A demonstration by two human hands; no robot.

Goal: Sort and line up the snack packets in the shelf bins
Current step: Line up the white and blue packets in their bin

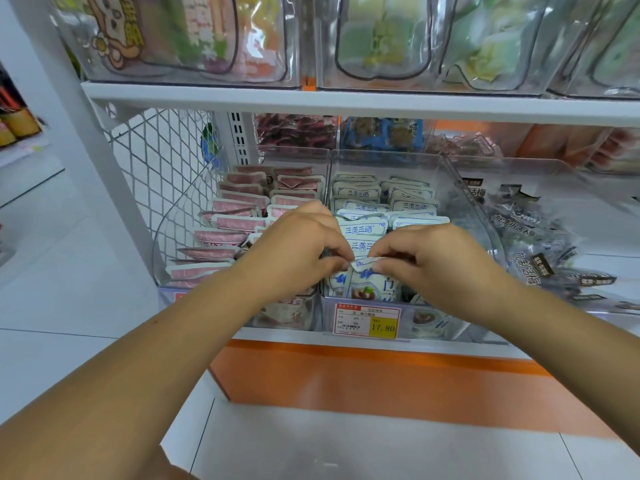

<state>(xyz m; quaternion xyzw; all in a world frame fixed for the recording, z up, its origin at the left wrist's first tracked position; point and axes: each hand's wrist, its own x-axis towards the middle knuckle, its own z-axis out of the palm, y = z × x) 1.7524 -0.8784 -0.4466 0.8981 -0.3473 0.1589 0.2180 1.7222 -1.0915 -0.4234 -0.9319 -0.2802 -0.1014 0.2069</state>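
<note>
Two bare forearms [121,375] come in from the lower corners and meet in front of a low shelf with clear plastic bins. At the far left a white wire mesh panel [156,157] closes the side of the shelf. Just beside it stands the left bin [173,216]. Pink packets [239,223] stand in it in two rows, one behind another, leaning a little backward.

The left hand [294,251] is over the border between this bin and the middle bin [415,161]. Its fingers are curled, and the thumb and fingertips pinch the top edge of a white and blue packet [367,282]. This packet stands upright at the front of the middle bin. Behind it more white and blue packets [360,206] are lined in two rows up to the back.

The right hand [440,265] pinches the same top edge from the other side, also with curled fingers, so both hands hold one packet between them. Under the hands a price label [367,322] with a yellow field is fixed on the front of the middle bin.

Further right, the right bin [502,164] holds dark packets [533,244] that lie in a loose heap, not in rows. Below the bins runs an orange base [346,379]. Above them a white shelf board [346,102] carries upper bins [180,39] with bigger bags.
</note>
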